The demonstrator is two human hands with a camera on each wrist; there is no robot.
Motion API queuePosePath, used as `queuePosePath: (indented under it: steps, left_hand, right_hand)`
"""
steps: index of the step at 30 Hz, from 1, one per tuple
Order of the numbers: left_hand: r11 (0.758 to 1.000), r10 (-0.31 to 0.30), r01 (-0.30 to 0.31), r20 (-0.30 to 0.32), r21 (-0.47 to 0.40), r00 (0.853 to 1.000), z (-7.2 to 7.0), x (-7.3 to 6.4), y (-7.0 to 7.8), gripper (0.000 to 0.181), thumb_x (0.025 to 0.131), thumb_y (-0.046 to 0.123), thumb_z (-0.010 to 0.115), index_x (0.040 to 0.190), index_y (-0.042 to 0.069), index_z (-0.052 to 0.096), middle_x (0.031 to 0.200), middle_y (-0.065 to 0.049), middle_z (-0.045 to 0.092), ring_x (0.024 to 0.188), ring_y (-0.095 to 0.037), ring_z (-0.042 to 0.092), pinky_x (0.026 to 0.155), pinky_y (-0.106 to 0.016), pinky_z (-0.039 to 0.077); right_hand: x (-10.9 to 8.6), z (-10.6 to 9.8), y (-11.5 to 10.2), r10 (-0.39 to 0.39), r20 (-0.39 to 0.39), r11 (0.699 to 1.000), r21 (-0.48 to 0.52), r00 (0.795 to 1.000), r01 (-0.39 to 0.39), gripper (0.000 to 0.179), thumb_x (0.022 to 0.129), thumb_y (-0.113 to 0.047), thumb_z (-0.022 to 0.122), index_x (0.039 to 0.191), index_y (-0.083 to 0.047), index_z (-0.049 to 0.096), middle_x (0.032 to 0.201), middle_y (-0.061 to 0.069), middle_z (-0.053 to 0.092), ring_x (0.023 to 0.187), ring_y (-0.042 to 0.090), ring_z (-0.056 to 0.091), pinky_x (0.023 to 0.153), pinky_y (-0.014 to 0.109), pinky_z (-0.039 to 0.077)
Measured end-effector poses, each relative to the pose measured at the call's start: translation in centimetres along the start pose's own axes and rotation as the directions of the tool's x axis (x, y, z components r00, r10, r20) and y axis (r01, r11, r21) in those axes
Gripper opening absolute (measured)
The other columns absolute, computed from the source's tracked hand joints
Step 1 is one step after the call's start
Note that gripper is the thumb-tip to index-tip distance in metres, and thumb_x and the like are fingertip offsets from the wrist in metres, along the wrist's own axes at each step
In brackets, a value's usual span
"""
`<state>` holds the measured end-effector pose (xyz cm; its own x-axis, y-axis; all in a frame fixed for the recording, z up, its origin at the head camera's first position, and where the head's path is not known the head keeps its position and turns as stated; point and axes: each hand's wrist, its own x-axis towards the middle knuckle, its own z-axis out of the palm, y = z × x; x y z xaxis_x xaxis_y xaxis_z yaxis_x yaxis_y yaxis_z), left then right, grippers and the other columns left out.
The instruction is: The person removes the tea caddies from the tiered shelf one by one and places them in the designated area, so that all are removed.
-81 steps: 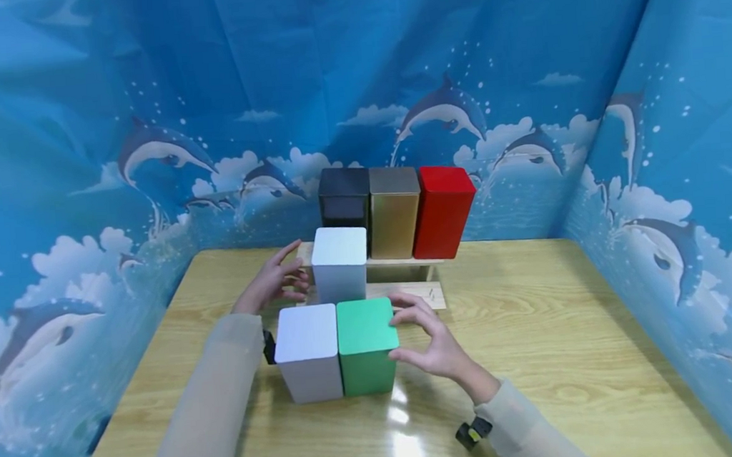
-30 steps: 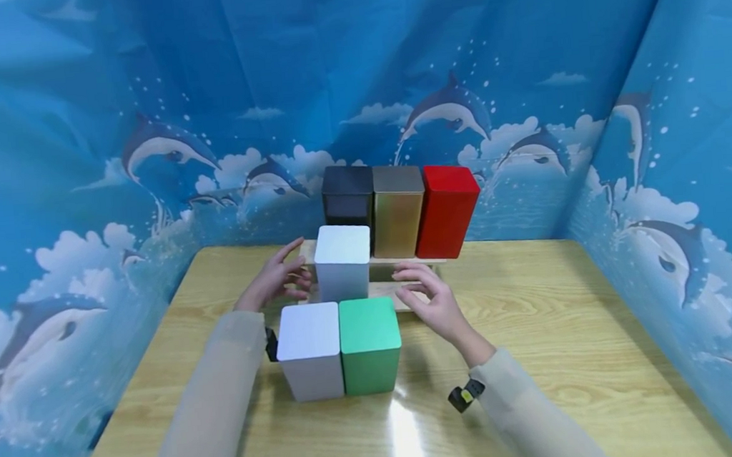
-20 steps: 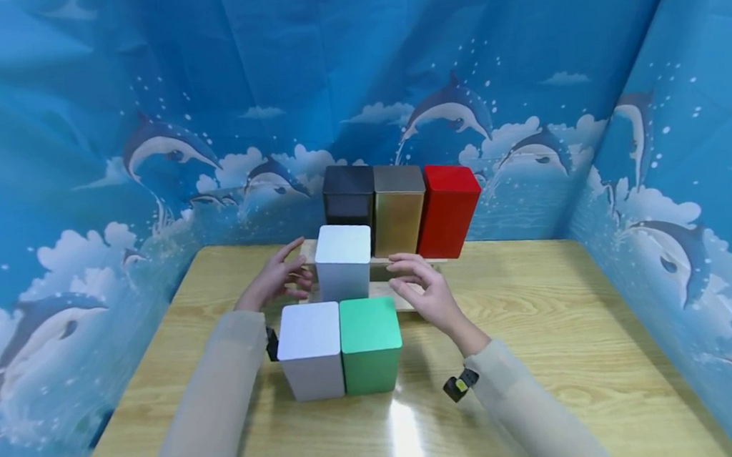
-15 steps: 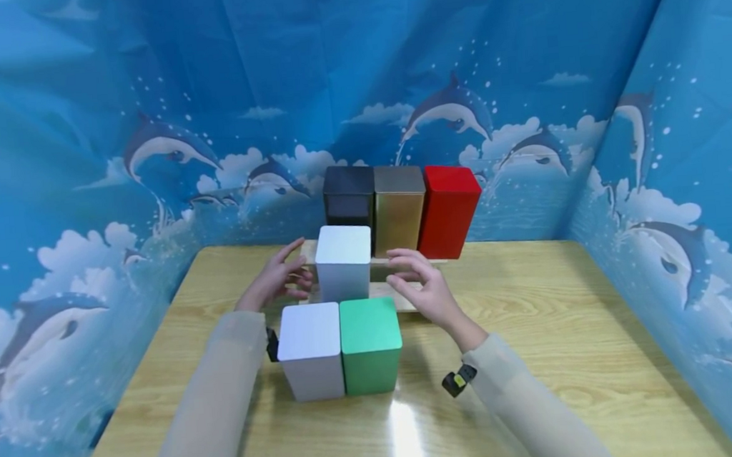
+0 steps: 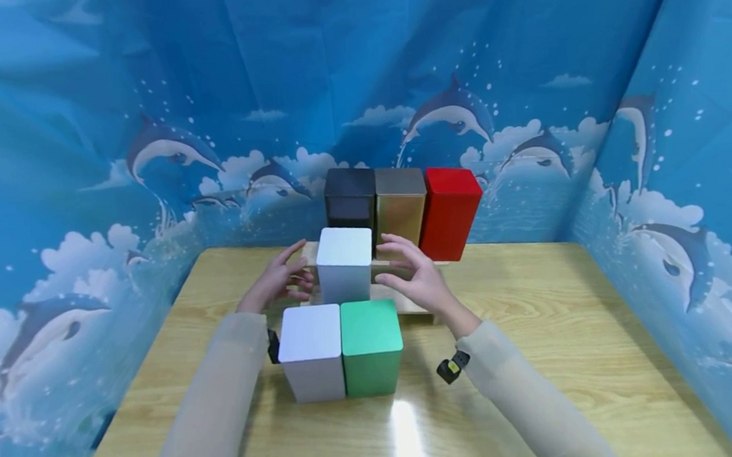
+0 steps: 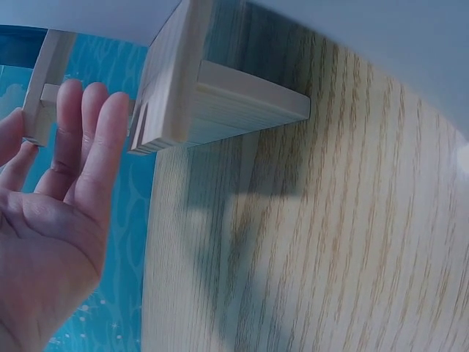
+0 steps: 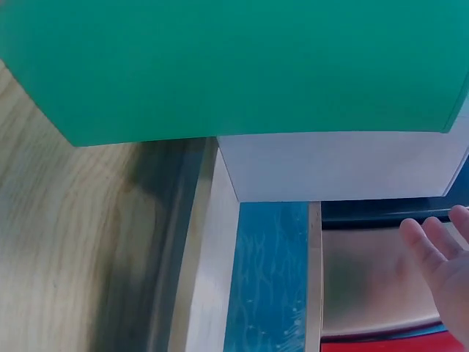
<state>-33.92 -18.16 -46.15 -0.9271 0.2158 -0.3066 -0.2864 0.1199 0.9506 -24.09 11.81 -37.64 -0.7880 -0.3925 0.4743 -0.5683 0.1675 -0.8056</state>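
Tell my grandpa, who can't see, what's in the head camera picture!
A person's open left grip and right grip flank a white box by a wooden rack. Closer, a second white box and a green box stand on a table; behind, a black box, gold box and red box stand before a blue dolphin backdrop.

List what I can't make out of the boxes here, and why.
- Head view: most of the black box's lower front, behind the rear white box.
- Head view: the rear white box's base, behind the front white box and green box.
- Right wrist view: most of the red box, cut off below.
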Motion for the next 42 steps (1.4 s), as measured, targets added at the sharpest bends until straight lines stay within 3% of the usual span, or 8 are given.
queuePosePath:
  steps: [8,12,19,22,29,33,42]
  left_hand:
    - [1.0,-0.006,0.006,0.004,-0.017,1.0,0.0,-0.1,-0.5,0.056,0.098,0.033,0.047,0.147,0.037,0.021,0.098,-0.017,0.061,0.082,-0.027,0.064,0.071,-0.047,0.055]
    - [1.0,0.003,-0.003,0.012,-0.011,1.0,0.0,-0.3,-0.6,0.056,0.098,0.033,0.047,0.147,0.037,0.021,0.099,-0.018,0.061,0.083,-0.027,0.063,0.073,-0.048,0.054]
    - [1.0,0.001,-0.001,0.015,-0.015,1.0,-0.2,-0.4,-0.6,0.056,0.098,0.034,0.046,0.147,0.038,0.021,0.101,-0.018,0.06,0.084,-0.028,0.063,0.075,-0.048,0.054]
    - [1.0,0.003,-0.002,0.008,-0.02,1.0,-0.2,-0.3,-0.6,0.055,0.098,0.033,0.046,0.147,0.038,0.022,0.1,-0.018,0.06,0.083,-0.027,0.063,0.073,-0.047,0.054]
    - [1.0,0.007,-0.007,0.0,-0.016,1.0,0.0,-0.3,-0.5,0.054,0.098,0.033,0.046,0.147,0.038,0.022,0.099,-0.018,0.06,0.084,-0.028,0.063,0.071,-0.046,0.055]
    - [1.0,0.012,-0.012,0.002,-0.02,1.0,0.0,-0.2,-0.4,0.055,0.098,0.033,0.047,0.147,0.037,0.022,0.099,-0.018,0.06,0.084,-0.028,0.063,0.071,-0.046,0.055]
    - [0.998,0.033,-0.032,0.02,-0.059,0.999,0.1,-0.2,-0.3,0.055,0.098,0.029,0.048,0.147,0.035,0.024,0.092,-0.015,0.062,0.079,-0.026,0.064,0.07,-0.048,0.055]
  right_hand:
    - [0.7,0.2,0.5,0.081,0.052,0.997,-0.012,0.995,-0.081,0.05,0.084,-0.007,0.069,0.13,-0.001,0.049,0.145,0.017,0.031,0.117,0.037,0.047,0.094,0.051,0.043]
    - [1.0,0.4,1.3,0.078,0.061,0.997,0.001,0.995,-0.078,0.052,0.084,-0.008,0.069,0.131,-0.002,0.048,0.147,0.017,0.029,0.122,0.039,0.042,0.094,0.051,0.042]
    - [1.7,0.8,4.1,0.09,0.056,0.996,-0.001,0.994,-0.09,0.053,0.083,-0.015,0.071,0.131,-0.02,0.051,0.147,0.001,0.031,0.126,0.031,0.038,0.095,0.044,0.044]
    - [2.1,1.0,4.3,0.091,0.065,0.996,0.007,0.994,-0.092,0.053,0.082,-0.017,0.073,0.13,-0.022,0.052,0.146,0.001,0.031,0.125,0.033,0.038,0.094,0.043,0.044]
    - [2.4,0.9,2.5,0.11,0.119,0.993,0.023,0.987,-0.114,0.052,0.083,-0.011,0.071,0.13,-0.009,0.05,0.146,0.01,0.029,0.121,0.038,0.041,0.095,0.046,0.043]
    - [2.6,0.9,1.2,0.103,0.115,0.994,0.032,0.988,-0.108,0.051,0.082,-0.007,0.07,0.128,-0.002,0.049,0.144,0.015,0.032,0.124,0.034,0.039,0.096,0.052,0.041]
    - [2.8,1.2,1.6,0.112,0.078,0.985,0.123,0.991,-0.121,0.049,0.081,-0.002,0.071,0.123,0.003,0.047,0.132,0.015,0.043,0.116,0.037,0.044,0.096,0.053,0.039]
